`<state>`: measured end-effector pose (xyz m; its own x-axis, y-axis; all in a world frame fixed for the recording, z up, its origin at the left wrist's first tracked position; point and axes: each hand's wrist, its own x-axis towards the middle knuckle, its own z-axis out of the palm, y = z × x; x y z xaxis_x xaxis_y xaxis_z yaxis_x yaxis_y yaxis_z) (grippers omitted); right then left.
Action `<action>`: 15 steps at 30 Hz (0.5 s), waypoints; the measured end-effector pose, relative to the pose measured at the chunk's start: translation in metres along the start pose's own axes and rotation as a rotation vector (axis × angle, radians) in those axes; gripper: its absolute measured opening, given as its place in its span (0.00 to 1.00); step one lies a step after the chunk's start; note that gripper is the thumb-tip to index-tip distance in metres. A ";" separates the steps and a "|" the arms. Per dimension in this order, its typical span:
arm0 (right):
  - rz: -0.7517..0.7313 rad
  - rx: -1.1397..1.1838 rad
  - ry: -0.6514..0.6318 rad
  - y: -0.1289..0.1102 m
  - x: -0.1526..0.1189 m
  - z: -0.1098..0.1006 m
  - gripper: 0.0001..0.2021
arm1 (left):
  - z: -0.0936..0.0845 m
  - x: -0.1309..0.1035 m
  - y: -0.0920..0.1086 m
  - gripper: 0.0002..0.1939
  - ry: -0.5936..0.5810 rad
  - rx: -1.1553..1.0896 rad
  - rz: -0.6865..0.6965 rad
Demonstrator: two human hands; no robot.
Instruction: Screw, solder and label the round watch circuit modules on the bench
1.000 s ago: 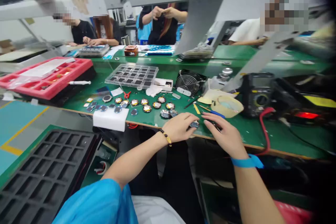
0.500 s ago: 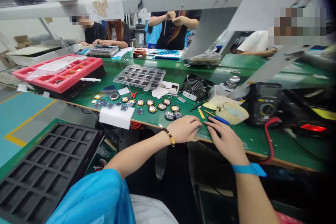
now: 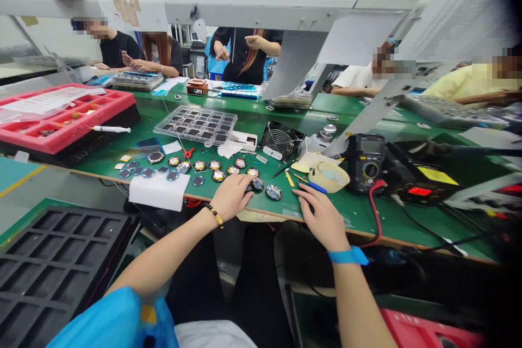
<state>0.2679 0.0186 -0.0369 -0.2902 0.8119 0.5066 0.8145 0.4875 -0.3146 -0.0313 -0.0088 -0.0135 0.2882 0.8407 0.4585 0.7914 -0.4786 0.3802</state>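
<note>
My left hand is over the near edge of the green bench, its fingers closed round a round circuit module. The fingers partly cover that module. Just right of it, a second round module lies by itself on the green surface. My right hand rests at the bench edge, fingers spread and holding nothing. Its fingertips are close to a blue-handled tool and a yellow strip. More round modules with yellow-and-white tops lie left of my left hand, several of them.
Behind the modules are a clear compartment tray, a black fan and a multimeter. A pink foam tray stands left, a black slotted tray lower left. A red cable hangs over the edge. Co-workers sit opposite.
My left hand has moved left, away from my right hand, onto a round module. A module now lies alone where the left hand has left. The view has shifted right.
</note>
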 end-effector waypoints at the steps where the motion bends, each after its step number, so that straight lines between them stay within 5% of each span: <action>1: 0.006 -0.008 0.007 -0.001 0.000 0.000 0.18 | -0.003 0.000 -0.005 0.21 -0.013 0.002 0.003; 6: 0.014 -0.032 0.028 -0.007 0.000 -0.002 0.18 | -0.013 -0.001 -0.020 0.14 -0.020 -0.023 0.102; 11: 0.018 -0.054 0.027 -0.009 -0.003 -0.004 0.18 | -0.011 -0.003 -0.016 0.18 0.018 -0.030 0.110; 15: 0.029 -0.059 0.035 -0.009 -0.004 -0.005 0.18 | -0.021 -0.008 -0.010 0.19 0.147 -0.075 0.083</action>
<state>0.2640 0.0096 -0.0318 -0.2486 0.8132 0.5263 0.8508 0.4430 -0.2826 -0.0528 -0.0163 -0.0039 0.2646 0.7543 0.6009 0.7240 -0.5670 0.3930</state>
